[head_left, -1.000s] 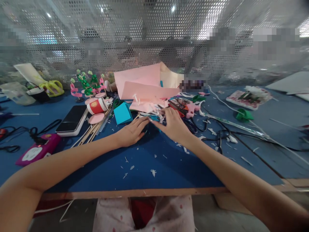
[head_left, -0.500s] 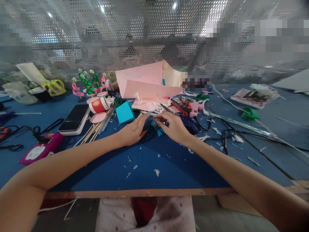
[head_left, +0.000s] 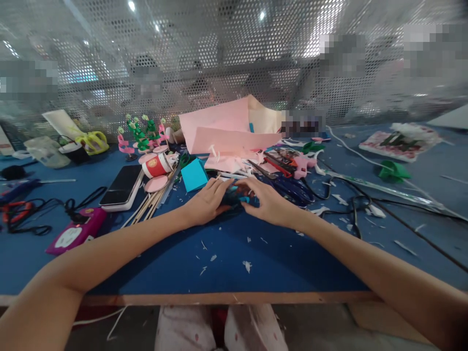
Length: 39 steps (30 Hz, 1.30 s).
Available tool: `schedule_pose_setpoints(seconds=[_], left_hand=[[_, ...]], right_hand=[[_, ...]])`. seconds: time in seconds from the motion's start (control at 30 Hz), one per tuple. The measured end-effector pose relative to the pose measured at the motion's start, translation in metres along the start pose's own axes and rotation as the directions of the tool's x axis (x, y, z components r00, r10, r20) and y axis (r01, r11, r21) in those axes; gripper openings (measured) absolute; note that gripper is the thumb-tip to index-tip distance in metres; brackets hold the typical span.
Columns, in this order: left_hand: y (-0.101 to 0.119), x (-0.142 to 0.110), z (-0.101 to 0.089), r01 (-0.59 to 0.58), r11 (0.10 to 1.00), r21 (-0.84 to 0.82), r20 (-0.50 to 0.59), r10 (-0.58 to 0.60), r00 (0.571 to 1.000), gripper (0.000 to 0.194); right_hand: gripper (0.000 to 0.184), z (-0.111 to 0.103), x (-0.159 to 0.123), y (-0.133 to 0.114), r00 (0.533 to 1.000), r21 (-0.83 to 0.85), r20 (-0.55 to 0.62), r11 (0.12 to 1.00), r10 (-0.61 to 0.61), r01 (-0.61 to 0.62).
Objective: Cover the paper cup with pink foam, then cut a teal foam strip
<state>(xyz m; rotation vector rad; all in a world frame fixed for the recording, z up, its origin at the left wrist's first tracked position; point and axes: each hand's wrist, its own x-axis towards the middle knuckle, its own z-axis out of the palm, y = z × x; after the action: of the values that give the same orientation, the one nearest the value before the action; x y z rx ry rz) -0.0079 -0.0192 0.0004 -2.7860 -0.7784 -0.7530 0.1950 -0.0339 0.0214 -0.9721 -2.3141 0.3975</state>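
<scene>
My left hand [head_left: 206, 202] is cupped palm-down on the table, its thumb apart from its fingers. Facing it, my right hand [head_left: 270, 202] curves the same way, thumb and fingers spread. In the gap between them lie small bright blue pieces [head_left: 244, 199], partly hidden by my fingers, so I cannot make out their exact kind. Neither hand visibly grips them. Just beyond my left hand stands a folded blue paper block [head_left: 194, 174]. Dark blue-handled scissors [head_left: 292, 189] rest close to the right hand's knuckles.
Behind lie large pink paper sheets [head_left: 234, 139] and a red utility knife [head_left: 280, 165]. To the left are a paper cup [head_left: 158, 165], wooden sticks [head_left: 153, 204], a phone-like device [head_left: 122, 187] and a purple power strip [head_left: 77, 230]. Black cables [head_left: 353, 204] run along the right.
My right hand's thumb and fingers have spread apart from a near pinch over the blue pieces. Both hands now arch around them. The view has shifted slightly left.
</scene>
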Motion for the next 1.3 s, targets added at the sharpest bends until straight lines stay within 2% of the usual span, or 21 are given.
schedule_pose_setpoints(seconds=[0.1, 0.2, 0.33, 0.4, 0.47, 0.53, 0.63, 0.7, 0.77, 0.83, 0.93, 1.07, 1.13, 1.3], left_hand=[[0.000, 0.000, 0.000, -0.020, 0.997, 0.072, -0.018, 0.022, 1.000, 0.048], [-0.001, 0.001, -0.002, 0.007, 0.996, 0.090, 0.010, -0.008, 1.000, 0.039], [-0.001, 0.002, -0.004, 0.049, 0.996, 0.070, 0.032, -0.051, 0.998, 0.028], [-0.001, 0.001, -0.005, 0.063, 0.997, 0.034, -0.011, -0.063, 0.998, 0.035], [0.000, 0.001, -0.004, 0.048, 0.998, -0.030, -0.031, -0.049, 0.998, 0.050], [0.000, 0.001, -0.004, 0.015, 0.995, -0.096, 0.012, -0.014, 1.000, 0.062], [-0.001, 0.001, -0.003, 0.015, 0.987, -0.161, 0.160, 0.011, 0.987, 0.059], [-0.001, 0.002, -0.004, 0.035, 0.983, -0.181, 0.248, 0.011, 0.969, 0.052], [-0.002, 0.003, -0.004, 0.039, 0.982, -0.186, 0.289, 0.016, 0.957, 0.047], [-0.002, 0.003, -0.004, 0.027, 0.984, -0.175, 0.280, 0.023, 0.960, 0.046], [-0.003, 0.001, -0.003, 0.024, 0.991, -0.134, 0.212, 0.005, 0.977, 0.048], [-0.001, -0.001, -0.004, 0.025, 0.996, -0.086, 0.070, -0.019, 0.997, 0.048], [0.001, -0.001, -0.005, 0.022, 0.997, -0.072, 0.049, -0.018, 0.999, 0.054], [-0.002, 0.002, -0.004, 0.013, 0.987, -0.161, 0.217, 0.022, 0.976, 0.058]], right_hand=[[0.027, -0.005, 0.004, -0.002, 0.997, 0.193, -0.044, 0.980, 0.057, -0.048], [0.022, -0.013, 0.007, 0.001, 0.981, 0.342, -0.125, 0.934, 0.151, -0.100], [0.019, -0.022, 0.011, 0.010, 0.920, 0.479, -0.256, 0.866, 0.296, -0.145], [0.018, -0.024, 0.012, 0.014, 0.893, 0.553, -0.274, 0.818, 0.358, -0.158], [0.019, -0.025, 0.012, 0.016, 0.874, 0.633, -0.242, 0.751, 0.421, -0.187], [0.020, -0.026, 0.012, 0.015, 0.864, 0.703, -0.174, 0.674, 0.472, -0.226], [0.020, -0.027, 0.013, 0.012, 0.866, 0.766, -0.071, 0.584, 0.494, -0.270], [0.017, -0.028, 0.013, 0.013, 0.864, 0.794, -0.061, 0.549, 0.500, -0.261], [0.014, -0.029, 0.014, 0.018, 0.849, 0.814, -0.107, 0.536, 0.517, -0.224], [0.012, -0.028, 0.015, 0.027, 0.832, 0.810, -0.169, 0.555, 0.529, -0.188], [0.011, -0.028, 0.016, 0.040, 0.823, 0.801, -0.207, 0.575, 0.530, -0.169], [0.013, -0.028, 0.017, 0.041, 0.773, 0.857, -0.197, 0.489, 0.603, -0.163], [0.014, -0.027, 0.017, 0.037, 0.773, 0.854, -0.189, 0.489, 0.606, -0.175], [0.013, -0.030, 0.015, 0.025, 0.819, 0.823, -0.143, 0.527, 0.556, -0.214]])
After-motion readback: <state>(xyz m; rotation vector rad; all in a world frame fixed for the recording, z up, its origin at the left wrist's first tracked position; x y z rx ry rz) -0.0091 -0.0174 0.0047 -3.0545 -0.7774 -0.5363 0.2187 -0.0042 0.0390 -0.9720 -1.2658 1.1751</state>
